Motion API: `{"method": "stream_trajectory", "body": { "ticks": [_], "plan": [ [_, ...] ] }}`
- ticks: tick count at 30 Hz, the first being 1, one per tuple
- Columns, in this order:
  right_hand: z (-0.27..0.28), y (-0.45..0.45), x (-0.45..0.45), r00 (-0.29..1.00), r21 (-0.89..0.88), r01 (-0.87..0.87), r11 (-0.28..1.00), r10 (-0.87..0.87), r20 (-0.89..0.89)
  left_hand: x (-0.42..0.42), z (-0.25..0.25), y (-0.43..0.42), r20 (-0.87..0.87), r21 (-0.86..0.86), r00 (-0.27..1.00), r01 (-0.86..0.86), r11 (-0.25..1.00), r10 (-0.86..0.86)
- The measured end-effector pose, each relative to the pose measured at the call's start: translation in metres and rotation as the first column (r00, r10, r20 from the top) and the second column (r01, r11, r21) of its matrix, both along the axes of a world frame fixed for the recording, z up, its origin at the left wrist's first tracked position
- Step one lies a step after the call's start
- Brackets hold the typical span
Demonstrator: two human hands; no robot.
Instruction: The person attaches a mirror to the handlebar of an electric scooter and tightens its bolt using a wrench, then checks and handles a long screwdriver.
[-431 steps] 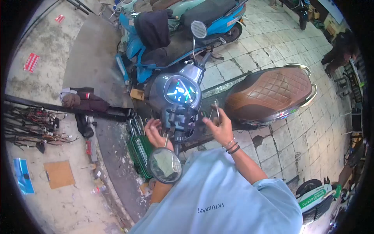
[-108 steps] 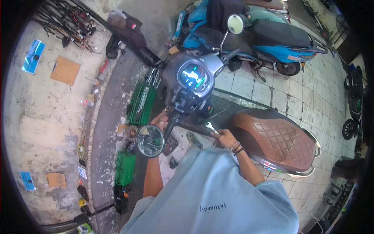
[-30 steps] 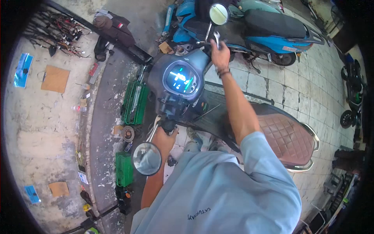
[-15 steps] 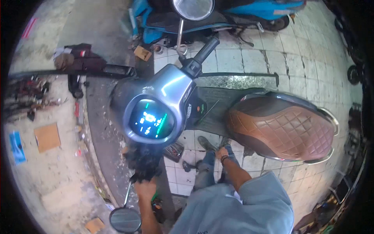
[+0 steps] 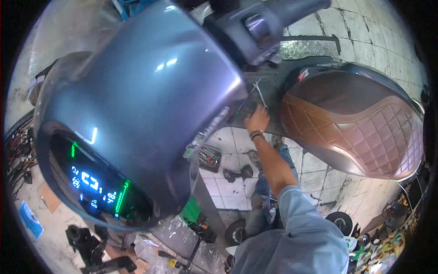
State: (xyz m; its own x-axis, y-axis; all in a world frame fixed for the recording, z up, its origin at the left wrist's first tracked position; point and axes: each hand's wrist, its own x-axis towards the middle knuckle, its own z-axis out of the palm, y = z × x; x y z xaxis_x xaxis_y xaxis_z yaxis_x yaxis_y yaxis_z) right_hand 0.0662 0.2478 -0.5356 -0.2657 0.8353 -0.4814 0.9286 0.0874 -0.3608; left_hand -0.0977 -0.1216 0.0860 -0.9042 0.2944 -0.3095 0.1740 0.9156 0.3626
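Observation:
My right hand (image 5: 258,119), with a band round its wrist, reaches over the scooter's dark footboard (image 5: 276,86). Its fingers are closed at the lower end of a metal wrench (image 5: 261,95), partly hidden by the hand. A small dark shape beside the fingers is too unclear to name. The scooter's glossy blue-grey handlebar cover (image 5: 150,77) fills the upper left, with its lit display (image 5: 98,182) glowing green and white. My left hand does not show.
The brown quilted seat (image 5: 365,132) lies to the right. An open tool tray (image 5: 210,157) sits on white floor tiles (image 5: 223,189). The right handlebar grip (image 5: 301,11) juts out at the top. Below stand a small wheel (image 5: 236,232) and a green object (image 5: 190,211).
My right hand has risen from my knee to the footboard and wrench. My left hand, formerly by the left handlebar end, has dropped from sight. The handlebar cover looks much closer.

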Motion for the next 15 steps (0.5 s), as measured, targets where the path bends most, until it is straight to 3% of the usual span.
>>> {"method": "stream_trajectory", "body": {
  "ticks": [1, 2, 4, 6, 8, 9, 10, 11, 13, 14, 15],
  "plan": [
    [-0.009, -0.01, -0.014, 0.999, -0.167, 0.012, 0.986, -0.006, 0.032, -0.005, 0.002, -0.002, 0.003, 0.014, 1.0, 0.007, 1.0, -0.007],
    [-0.017, -0.026, -0.03, 0.978, -0.366, 0.184, 0.912, -0.208, -0.028, -0.008, 0.004, -0.004, 0.004, 0.024, 1.0, 0.014, 1.0, -0.014],
    [-0.061, -0.057, -0.057, 0.892, -0.441, 0.387, 0.81, -0.451, -0.045, -0.016, 0.011, -0.006, 0.004, 0.068, 0.998, 0.07, 0.995, -0.071],
    [-0.105, -0.08, -0.078, 0.819, -0.449, 0.497, 0.742, -0.572, -0.038, -0.02, 0.02, -0.007, -0.009, 0.092, 0.99, 0.142, 0.986, -0.141],
    [-0.089, -0.073, -0.082, 0.841, -0.466, 0.485, 0.74, -0.541, 0.016, -0.022, 0.029, -0.003, -0.082, -0.029, 0.978, 0.191, 0.981, -0.193],
    [-0.083, -0.062, -0.073, 0.857, -0.459, 0.484, 0.745, -0.508, 0.079, -0.025, 0.032, -0.003, -0.151, -0.161, 0.953, 0.239, 0.957, -0.263],
    [-0.055, -0.056, -0.064, 0.903, -0.416, 0.4, 0.817, -0.43, 0.024, -0.029, 0.035, -0.003, -0.229, -0.303, 0.912, 0.265, 0.915, -0.34],
    [-0.063, -0.063, -0.048, 0.903, -0.401, 0.406, 0.821, -0.429, 0.035, -0.023, 0.016, 0.034, -0.002, 0.058, 1.0, -0.009, 0.998, 0.009],
    [-0.095, -0.086, -0.021, 0.897, -0.388, 0.269, 0.882, -0.376, -0.232, -0.015, -0.005, 0.07, -0.076, 0.105, 0.997, -0.003, 0.994, 0.011],
    [-0.099, -0.093, -0.007, 0.897, -0.482, 0.218, 0.849, -0.369, -0.244, -0.008, -0.012, 0.087, -0.161, 0.144, 0.987, 0.004, 0.99, 0.02],
    [-0.118, -0.104, 0.004, 0.896, -0.464, 0.222, 0.858, -0.367, -0.25, -0.002, -0.014, 0.1, -0.115, 0.127, 0.992, -0.03, 0.991, 0.045]
  ]
}}
